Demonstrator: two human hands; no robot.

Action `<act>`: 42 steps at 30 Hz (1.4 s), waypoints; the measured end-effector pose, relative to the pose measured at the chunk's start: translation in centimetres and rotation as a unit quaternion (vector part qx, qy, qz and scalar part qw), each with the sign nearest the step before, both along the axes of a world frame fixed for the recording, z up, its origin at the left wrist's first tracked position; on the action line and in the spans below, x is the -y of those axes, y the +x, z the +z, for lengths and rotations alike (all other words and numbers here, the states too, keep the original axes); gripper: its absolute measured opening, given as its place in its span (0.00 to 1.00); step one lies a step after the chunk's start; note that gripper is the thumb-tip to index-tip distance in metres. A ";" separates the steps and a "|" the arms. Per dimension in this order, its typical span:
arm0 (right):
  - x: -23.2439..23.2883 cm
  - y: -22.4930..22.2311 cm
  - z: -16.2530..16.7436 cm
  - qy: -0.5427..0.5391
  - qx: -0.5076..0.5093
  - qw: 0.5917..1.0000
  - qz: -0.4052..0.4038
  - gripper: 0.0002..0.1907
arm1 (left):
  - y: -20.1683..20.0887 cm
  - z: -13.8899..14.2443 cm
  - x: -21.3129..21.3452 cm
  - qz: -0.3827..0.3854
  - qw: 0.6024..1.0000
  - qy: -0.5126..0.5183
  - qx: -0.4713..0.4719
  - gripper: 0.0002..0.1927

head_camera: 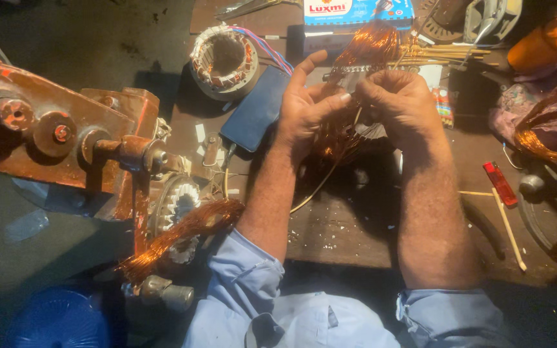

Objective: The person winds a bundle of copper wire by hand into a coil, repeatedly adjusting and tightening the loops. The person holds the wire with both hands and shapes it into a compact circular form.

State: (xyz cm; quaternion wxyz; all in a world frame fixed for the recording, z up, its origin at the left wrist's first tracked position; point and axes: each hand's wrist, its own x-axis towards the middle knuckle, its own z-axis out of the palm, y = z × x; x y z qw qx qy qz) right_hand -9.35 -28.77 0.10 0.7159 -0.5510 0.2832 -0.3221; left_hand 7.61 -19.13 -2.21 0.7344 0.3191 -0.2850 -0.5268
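Both my left hand (304, 109) and right hand (398, 100) pinch the copper coil (362, 55) at centre top. Pull unevenly and strands could tangle (or kink).

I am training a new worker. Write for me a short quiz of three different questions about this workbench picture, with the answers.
1. True or false: both hands are working on a bundle of copper wire.
2. Which thing lies on the bench just beside the left hand? A) a dark blue phone B) a hammer C) a cup
3. Fill in: on the right side of the bench lies a small ____ lighter.

Key
1. True: the left hand and the right hand meet on the copper wire.
2. A: the phone lies flat, next to a round motor core.
3. Red: the lighter lies on the bench near a thin wooden stick.
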 end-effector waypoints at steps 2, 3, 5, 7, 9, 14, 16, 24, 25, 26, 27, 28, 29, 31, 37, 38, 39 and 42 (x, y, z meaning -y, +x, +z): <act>0.0 0.0 0.2 0.004 0.000 1.000 0.007 0.11 | 0.3 0.1 0.0 0.013 1.000 0.007 -0.009 0.45; 0.0 -0.1 0.2 0.016 0.003 1.000 0.012 0.10 | 0.5 0.2 0.0 0.018 1.000 0.010 -0.013 0.45; 0.2 -0.2 0.4 0.039 0.011 0.999 0.024 0.08 | 0.7 0.3 -0.2 0.018 1.000 0.020 -0.008 0.45; 0.4 -0.6 0.5 0.003 -0.019 0.999 0.051 0.06 | 0.7 0.4 -0.3 0.019 0.999 0.017 -0.026 0.44; 0.7 -0.9 0.4 0.001 -0.016 0.997 0.073 0.05 | 0.7 0.4 -0.4 0.018 0.997 0.002 -0.069 0.42; 1.2 -1.1 0.2 0.056 0.025 0.994 0.095 0.02 | 0.6 0.2 -0.2 0.030 0.995 0.011 -0.094 0.40; 1.3 -1.0 0.3 0.069 0.065 0.990 0.108 0.01 | 0.6 0.2 -0.1 0.031 0.994 0.009 -0.105 0.40; 1.0 -0.9 0.8 0.101 0.055 0.990 0.076 0.02 | 0.6 0.1 0.0 0.026 0.994 0.009 -0.110 0.40; 1.1 -0.9 0.7 0.096 0.055 0.991 0.077 0.02 | 0.6 0.1 0.0 0.027 0.994 0.009 -0.108 0.40; 1.1 -0.9 0.6 0.091 0.056 0.991 0.079 0.02 | 0.6 0.1 0.0 0.028 0.994 0.010 -0.107 0.39; 1.1 -1.0 0.5 0.094 0.059 0.991 0.077 0.02 | 0.6 0.1 0.0 0.030 0.994 0.011 -0.106 0.39; 1.1 -1.0 0.4 0.096 0.062 0.990 0.076 0.02 | 0.6 0.0 0.0 0.033 0.994 0.012 -0.099 0.39; 1.1 -0.9 0.3 0.099 0.066 0.990 0.076 0.02 | 0.6 0.0 0.0 0.036 0.995 0.013 -0.092 0.39; 1.1 -0.9 0.2 0.096 0.056 0.992 0.065 0.02 | 0.7 0.0 0.0 0.040 0.996 0.013 -0.082 0.39; 0.8 -1.0 0.6 0.079 0.055 0.993 0.073 0.04 | 0.8 0.0 0.0 0.040 0.996 0.022 -0.077 0.39; 0.7 -0.9 0.7 0.074 0.033 0.995 0.065 0.05 | 0.8 0.1 0.0 0.039 0.996 0.020 -0.080 0.39; 0.5 -0.7 0.9 0.074 0.028 0.993 0.086 0.06 | 0.7 0.1 0.0 0.037 0.996 0.017 -0.083 0.39; -0.1 -0.2 1.3 0.065 0.009 0.990 0.128 0.10 | 0.7 0.1 -0.1 0.051 0.996 0.017 -0.075 0.39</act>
